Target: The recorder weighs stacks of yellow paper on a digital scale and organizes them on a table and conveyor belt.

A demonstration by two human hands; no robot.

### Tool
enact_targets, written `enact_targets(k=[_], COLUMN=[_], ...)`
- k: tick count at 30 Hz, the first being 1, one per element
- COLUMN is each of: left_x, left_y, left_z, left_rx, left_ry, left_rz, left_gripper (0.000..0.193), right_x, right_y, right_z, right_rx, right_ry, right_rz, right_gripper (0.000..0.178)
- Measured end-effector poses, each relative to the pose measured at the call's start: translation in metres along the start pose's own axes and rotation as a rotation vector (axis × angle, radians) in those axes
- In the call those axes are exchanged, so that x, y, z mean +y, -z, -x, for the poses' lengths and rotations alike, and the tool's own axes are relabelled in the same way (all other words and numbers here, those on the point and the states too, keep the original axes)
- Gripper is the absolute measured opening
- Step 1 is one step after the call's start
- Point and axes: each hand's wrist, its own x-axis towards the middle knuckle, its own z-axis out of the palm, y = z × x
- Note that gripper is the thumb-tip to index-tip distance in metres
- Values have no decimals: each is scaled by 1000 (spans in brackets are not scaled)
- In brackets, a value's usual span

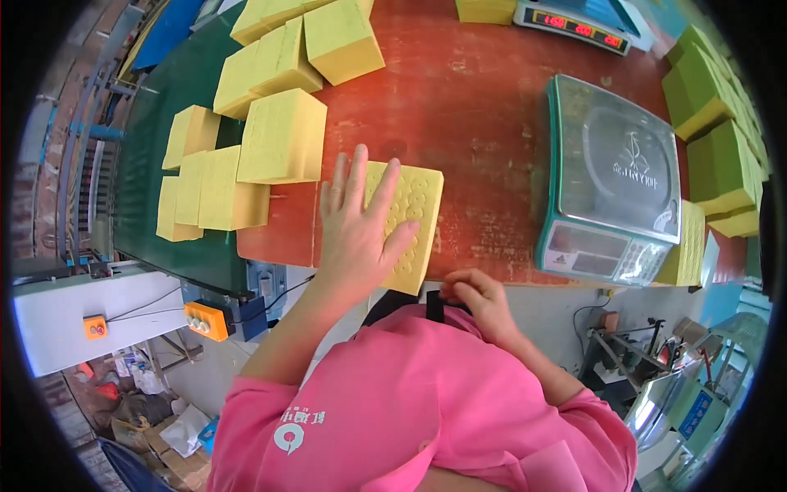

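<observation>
A block of yellow paper (420,221) with rows of round marks on its top lies at the front edge of the red table, its near end reaching the edge. My left hand (357,221) lies over its left side, fingers spread and nearly straight, gripping nothing. Just right of the block's near corner, my right hand (484,303) is at the table edge. Its fingers are loosely curled in, and nothing shows in them. Left of my left hand stand several plain yellow paper blocks (283,135).
A scale (611,180) with a clear-covered top stands on the red table (467,115) to the right. Behind it is a second scale (582,29) with a lit red display. More yellow blocks (697,90) line the right side. A green surface (147,197) adjoins the table at left, above an orange switch box (205,321).
</observation>
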Motion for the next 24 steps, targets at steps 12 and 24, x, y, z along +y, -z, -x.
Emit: enact_targets(k=[12, 24], left_x=[30, 29], left_y=[-16, -81], left_z=[66, -13], left_rx=[-108, -162], left_ry=[-68, 12], left_rz=[57, 1458], left_gripper=[64, 48], right_x=[85, -120], right_y=[-18, 19], right_z=[19, 78], right_rx=[-23, 30], right_ry=[-214, 856], right_rz=[-506, 614], right_gripper=[48, 69])
